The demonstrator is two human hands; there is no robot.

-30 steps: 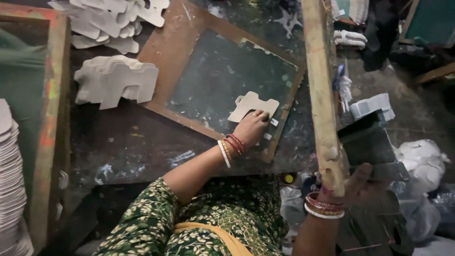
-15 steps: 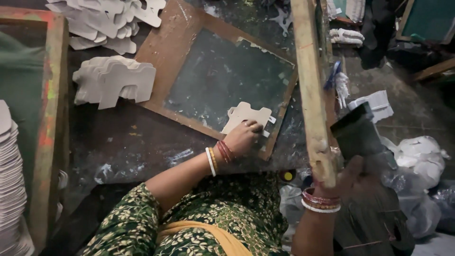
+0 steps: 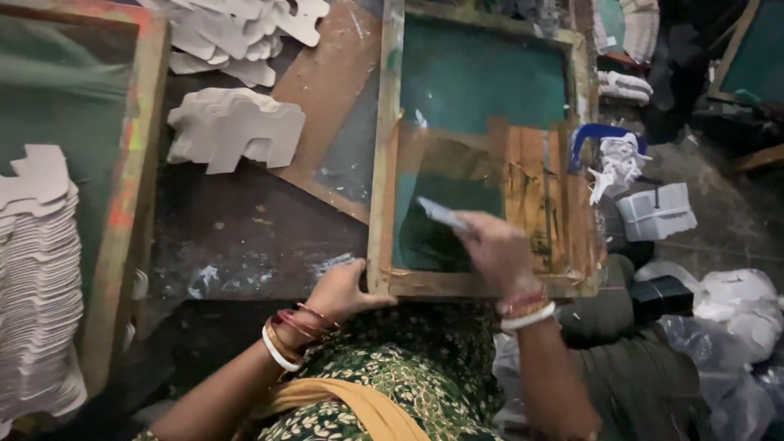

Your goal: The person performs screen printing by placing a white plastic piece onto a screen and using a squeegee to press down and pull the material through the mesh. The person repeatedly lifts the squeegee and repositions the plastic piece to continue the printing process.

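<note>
On the worktop, the stiff, light frame (image 3: 482,155) is steadied at its near-left corner by the left hand (image 3: 343,290); the squeegee (image 3: 445,216) is gripped by the right hand (image 3: 498,253).

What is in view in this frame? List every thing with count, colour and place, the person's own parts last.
printing screen frame: one, wooden with green mesh, lying flat at centre
squeegee: one, pale blade, on the mesh under the right hand
base board: one, brown, under the frame's left side
shaped card cutouts: one white stack left of the board, loose ones at top
tall cutout stack: one, white, far left edge
second screen frame: one, wooden, green mesh, left
white bags and rags: several, right side
left hand: on the frame's near left corner, red and white bangles
right hand: fingers around the squeegee
</note>
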